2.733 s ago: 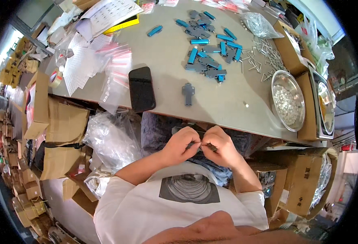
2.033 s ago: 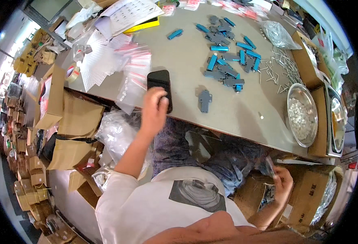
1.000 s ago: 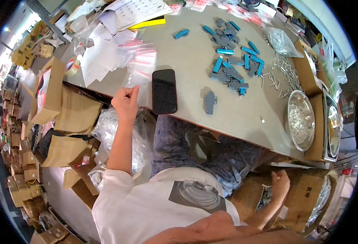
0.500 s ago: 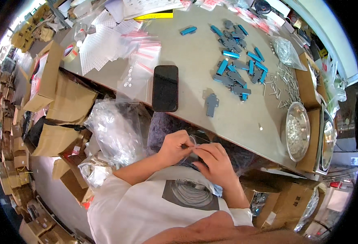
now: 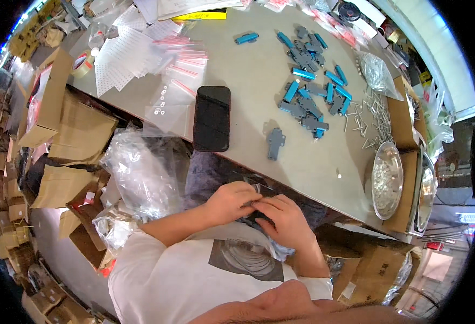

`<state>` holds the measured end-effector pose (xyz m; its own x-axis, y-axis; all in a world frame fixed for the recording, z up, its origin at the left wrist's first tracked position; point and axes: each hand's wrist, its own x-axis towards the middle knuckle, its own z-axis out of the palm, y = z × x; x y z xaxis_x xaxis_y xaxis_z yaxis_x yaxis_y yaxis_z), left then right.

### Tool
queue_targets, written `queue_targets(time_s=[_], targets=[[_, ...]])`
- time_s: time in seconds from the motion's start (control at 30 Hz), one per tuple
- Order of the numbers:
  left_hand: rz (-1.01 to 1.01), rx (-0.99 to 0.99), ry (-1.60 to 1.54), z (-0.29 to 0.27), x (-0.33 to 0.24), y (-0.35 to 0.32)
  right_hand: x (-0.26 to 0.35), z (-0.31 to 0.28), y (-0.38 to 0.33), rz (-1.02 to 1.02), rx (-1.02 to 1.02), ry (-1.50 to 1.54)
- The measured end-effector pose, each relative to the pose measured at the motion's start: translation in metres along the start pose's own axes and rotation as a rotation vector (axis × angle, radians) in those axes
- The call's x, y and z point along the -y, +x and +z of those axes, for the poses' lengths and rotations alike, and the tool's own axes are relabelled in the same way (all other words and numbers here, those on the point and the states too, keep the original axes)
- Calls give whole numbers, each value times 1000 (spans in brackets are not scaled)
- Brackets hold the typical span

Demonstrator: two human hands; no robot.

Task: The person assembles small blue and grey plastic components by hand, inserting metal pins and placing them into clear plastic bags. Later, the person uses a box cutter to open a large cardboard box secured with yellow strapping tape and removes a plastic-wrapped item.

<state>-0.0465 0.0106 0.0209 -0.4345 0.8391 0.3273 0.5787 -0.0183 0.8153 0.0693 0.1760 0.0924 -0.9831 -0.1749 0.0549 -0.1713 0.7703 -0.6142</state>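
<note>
My left hand (image 5: pixel 227 201) and my right hand (image 5: pixel 284 218) meet over my lap, just below the table's near edge. Both pinch a small clear bag (image 5: pixel 260 188) between the fingertips; something dark sits under the fingers, too hidden to identify. On the grey table (image 5: pixel 248 70) above the hands lie a black phone (image 5: pixel 211 119) and a single grey metal part (image 5: pixel 275 143). Farther back is a pile of blue and grey parts (image 5: pixel 310 92).
Clear zip bags with red strips (image 5: pixel 175 59) and papers lie at the table's left. Loose metal pins (image 5: pixel 369 116) and a steel bowl of small white pieces (image 5: pixel 385 181) sit at the right. Cardboard boxes (image 5: pixel 81 129) and a crumpled plastic bag (image 5: pixel 140 173) crowd the left.
My left hand came back from the zip bags on the table and my right hand rose from the lower right. Both now meet over my lap on a small bag.
</note>
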Motion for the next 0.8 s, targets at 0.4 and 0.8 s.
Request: queue_targets(time_s=[0.4,0.8], targets=[[38,54,122,-4,0,3,12,3,19,29,156,-118],[-471,154,-840,3,11,9,-127,-63,91,178,-460,-766]])
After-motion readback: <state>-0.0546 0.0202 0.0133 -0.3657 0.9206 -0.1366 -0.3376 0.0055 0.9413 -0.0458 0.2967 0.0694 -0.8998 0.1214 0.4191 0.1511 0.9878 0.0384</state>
